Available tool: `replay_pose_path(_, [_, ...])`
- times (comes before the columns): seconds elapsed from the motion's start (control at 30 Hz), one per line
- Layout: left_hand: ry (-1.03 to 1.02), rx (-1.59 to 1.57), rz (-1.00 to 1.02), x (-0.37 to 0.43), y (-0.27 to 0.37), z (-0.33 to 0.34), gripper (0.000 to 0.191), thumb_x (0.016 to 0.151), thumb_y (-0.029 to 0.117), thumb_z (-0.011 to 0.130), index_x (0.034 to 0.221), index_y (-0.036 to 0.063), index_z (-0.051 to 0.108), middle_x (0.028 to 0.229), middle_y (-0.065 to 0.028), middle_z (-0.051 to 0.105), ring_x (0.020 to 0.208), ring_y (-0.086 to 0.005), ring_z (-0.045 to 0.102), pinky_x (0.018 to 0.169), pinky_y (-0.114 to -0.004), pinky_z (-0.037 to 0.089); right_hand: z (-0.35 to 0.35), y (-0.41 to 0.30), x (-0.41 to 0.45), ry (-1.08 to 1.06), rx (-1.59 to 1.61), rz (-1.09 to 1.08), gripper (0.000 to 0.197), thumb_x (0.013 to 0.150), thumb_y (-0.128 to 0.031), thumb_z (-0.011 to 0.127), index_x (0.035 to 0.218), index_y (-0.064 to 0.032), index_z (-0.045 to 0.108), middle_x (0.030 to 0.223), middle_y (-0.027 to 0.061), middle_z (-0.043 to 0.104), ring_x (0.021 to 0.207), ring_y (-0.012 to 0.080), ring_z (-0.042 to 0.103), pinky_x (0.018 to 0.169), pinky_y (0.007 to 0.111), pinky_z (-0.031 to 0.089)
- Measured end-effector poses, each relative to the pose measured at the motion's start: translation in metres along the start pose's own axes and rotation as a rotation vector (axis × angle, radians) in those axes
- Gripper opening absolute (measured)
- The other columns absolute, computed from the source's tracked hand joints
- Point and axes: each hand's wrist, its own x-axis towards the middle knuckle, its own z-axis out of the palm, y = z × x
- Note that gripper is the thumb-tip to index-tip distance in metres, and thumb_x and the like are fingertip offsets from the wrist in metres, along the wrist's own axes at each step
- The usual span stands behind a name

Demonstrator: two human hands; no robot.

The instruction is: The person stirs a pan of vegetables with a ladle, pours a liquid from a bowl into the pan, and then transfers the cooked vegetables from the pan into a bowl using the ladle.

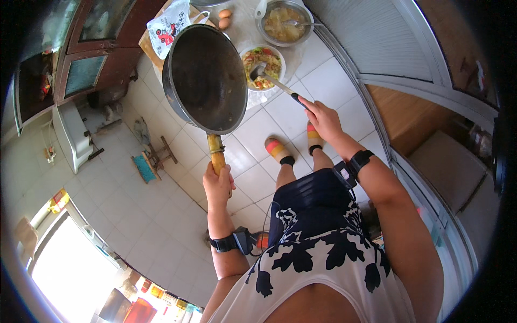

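My left hand [218, 183] grips the wooden handle of a dark, deep wok [208, 80], which is tilted so that its inside faces me. Between thumb and fingers my right hand [323, 121] holds the black-ended handle of a metal cooking ladle [278, 83]. The ladle's head rests in a white bowl [282, 66] of cooked food with yellow, green and red pieces. This bowl stands at the near edge of the covered table, just right of the wok. Behind it sits a metal basin [309, 18] of soup with pale chunks and a spoon in it.
Two brown eggs [224, 19], a wooden board [147, 44] and a printed plastic bag [167, 28] are at the table's back left. A sliding door frame [357, 76] runs along the right. A small wooden stool [146, 167] lies to the left, and dark cabinets [91, 72] stand beyond.
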Motion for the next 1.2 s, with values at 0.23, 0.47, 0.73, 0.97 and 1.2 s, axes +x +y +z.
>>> replay_pose_path(0.23, [0.022, 0.021, -0.008, -0.011, 0.007, -0.003, 0.017, 0.082, 0.014, 0.052, 0.087, -0.0015, 0.051, 0.052, -0.0047, 0.050, 0.039, -0.0120, 0.048, 0.039, -0.027, 0.040, -0.033, -0.023, -0.020, 0.030, 0.604, 0.171, 0.039, 0.088, -0.008, 0.056, 0.127, -0.0132, 0.052, 0.101, 0.0122, 0.064, 0.073, 0.0209, 0.061, 0.070, 0.031, 0.049])
replay_pose_path(0.47, [-0.257, -0.159, -0.076, -0.044, 0.008, -0.027, 0.018, 0.084, 0.019, 0.051, 0.086, 0.0017, 0.049, 0.059, -0.0054, 0.050, 0.043, -0.0131, 0.046, 0.040, -0.026, 0.038, -0.101, -0.090, -0.051, -0.514, 1.665, 0.666, 0.035, 0.097, -0.024, 0.043, 0.132, -0.0164, 0.043, 0.063, -0.0059, 0.034, 0.050, 0.0040, 0.028, 0.047, 0.019, 0.027])
replay_pose_path(0.73, [-0.829, -0.212, -0.049, -0.050, 0.003, -0.048, 0.023, 0.082, 0.024, 0.055, 0.088, 0.0037, 0.047, 0.059, -0.0037, 0.047, 0.043, -0.0117, 0.043, 0.042, -0.023, 0.036, -0.132, -0.121, -0.127, -0.465, 1.748, 0.687, 0.033, 0.098, -0.029, 0.038, 0.130, -0.0194, 0.042, 0.059, -0.0031, 0.038, 0.046, 0.0059, 0.032, 0.047, 0.020, 0.027])
replay_pose_path(0.97, [-1.173, 0.128, -0.026, -0.033, 0.031, -0.043, 0.022, 0.083, 0.022, 0.057, 0.089, 0.0043, 0.046, 0.059, -0.0022, 0.047, 0.043, -0.0098, 0.045, 0.041, -0.021, 0.036, -0.125, -0.165, -0.233, 0.024, 1.922, 0.717, 0.026, 0.100, -0.026, 0.032, 0.121, -0.0123, 0.039, 0.061, 0.0020, 0.045, 0.043, 0.0063, 0.034, 0.044, 0.021, 0.028])
replay_pose_path(1.2, [-1.405, 0.535, 0.019, -0.060, 0.053, 0.009, 0.021, 0.083, 0.019, 0.059, 0.092, 0.0049, 0.046, 0.059, -0.0025, 0.049, 0.042, -0.0103, 0.045, 0.040, -0.022, 0.037, -0.110, -0.205, -0.336, 0.420, 1.865, 0.812, 0.029, 0.099, -0.026, 0.036, 0.119, -0.0066, 0.041, 0.063, 0.0039, 0.045, 0.049, 0.0107, 0.038, 0.044, 0.023, 0.033])
